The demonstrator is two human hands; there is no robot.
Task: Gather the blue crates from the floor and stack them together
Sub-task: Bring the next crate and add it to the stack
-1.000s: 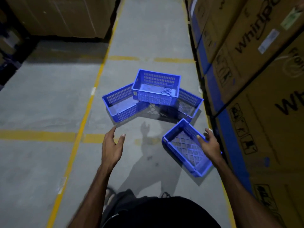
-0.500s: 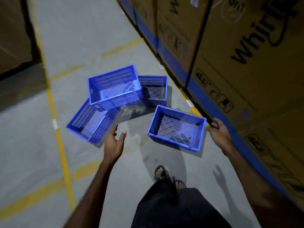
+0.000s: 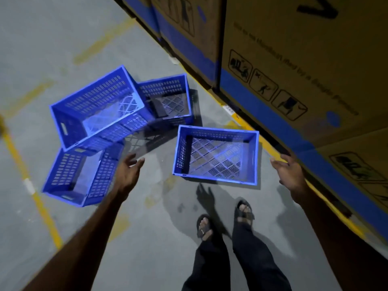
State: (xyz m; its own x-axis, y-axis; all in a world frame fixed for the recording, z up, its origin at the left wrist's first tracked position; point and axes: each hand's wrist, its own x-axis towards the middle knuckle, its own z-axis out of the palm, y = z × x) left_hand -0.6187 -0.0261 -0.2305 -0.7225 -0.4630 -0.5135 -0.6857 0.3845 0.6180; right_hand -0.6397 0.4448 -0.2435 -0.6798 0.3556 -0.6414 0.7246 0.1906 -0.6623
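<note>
Four blue crates sit on the concrete floor (image 3: pixel 147 238) beside a wall of cardboard boxes (image 3: pixel 304 70). The nearest crate (image 3: pixel 216 154) lies flat and alone just ahead of the feet; the other three form a loose heap, with the tilted crate (image 3: pixel 98 110) propped across the left crate (image 3: pixel 81 175) and the rear crate (image 3: pixel 168 97). The left hand (image 3: pixel 130 171) and right hand (image 3: pixel 287 173) hover either side of the nearest crate, fingers relaxed and spread, holding nothing. These look like stiff, light, perforated plastic, empty, probably easy to lift. The short end walls, under the rim, seem the best hold; smooth plastic could slip, so both hands help.
</note>
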